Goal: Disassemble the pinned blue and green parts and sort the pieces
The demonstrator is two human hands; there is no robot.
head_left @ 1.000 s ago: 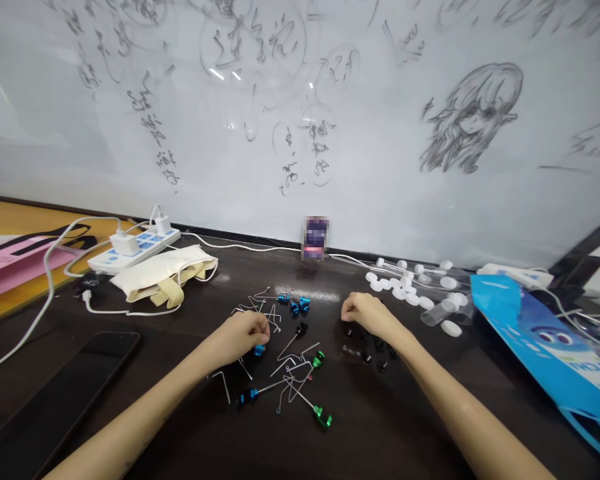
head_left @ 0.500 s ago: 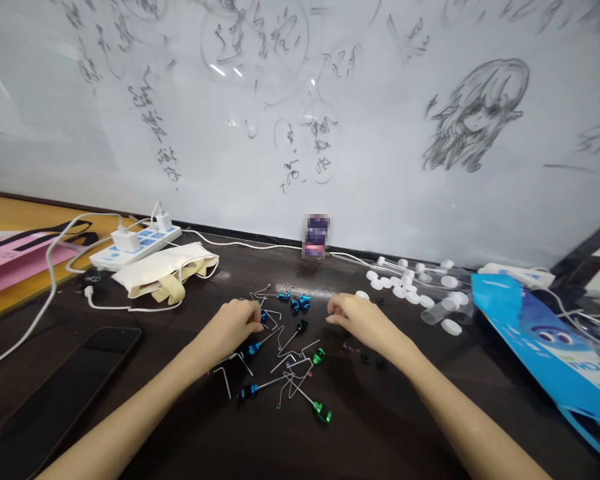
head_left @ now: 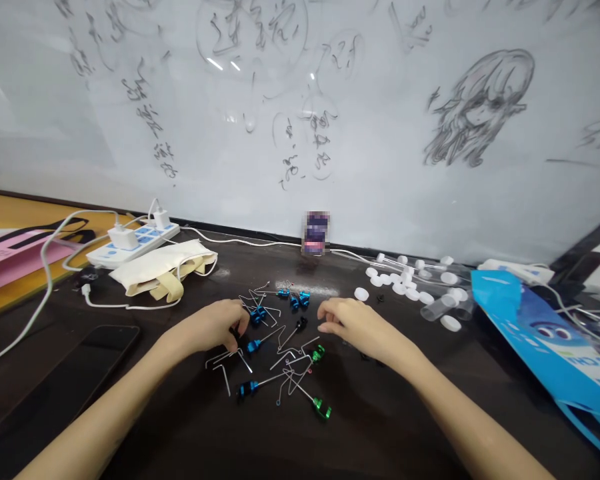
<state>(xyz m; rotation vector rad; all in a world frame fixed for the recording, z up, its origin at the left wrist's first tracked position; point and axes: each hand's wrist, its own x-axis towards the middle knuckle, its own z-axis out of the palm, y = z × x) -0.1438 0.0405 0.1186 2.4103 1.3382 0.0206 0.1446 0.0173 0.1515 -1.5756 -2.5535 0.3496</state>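
Note:
My left hand [head_left: 214,325] reaches over the left side of a scattered pile, thumb and fingers bent but apart. Its thumb is close to several L-shaped metal keys [head_left: 224,360]; whether it touches one I cannot tell. Just right of its fingertips lie a blue metal fitting [head_left: 258,315] and a blue-ended piece with a thin rod [head_left: 254,345]. My right hand [head_left: 357,323] hovers at the pile's right side, fingers loosely curled and apart, nothing in them. Between the hands lie a black-ended piece [head_left: 301,324], green-ended pieces [head_left: 322,407] and thin bent wires [head_left: 293,381].
White caps [head_left: 399,288] and clear tubes [head_left: 437,308] lie at the right, beside a blue bag [head_left: 540,340]. A dark phone [head_left: 65,387], a cream pouch [head_left: 163,267] and a power strip [head_left: 135,245] are on the left. A small phone [head_left: 316,233] leans against the whiteboard [head_left: 380,167].
My left hand has moved left and a little nearer, uncovering a blue fitting, and its fingers have spread. My right hand has shifted slightly left and down.

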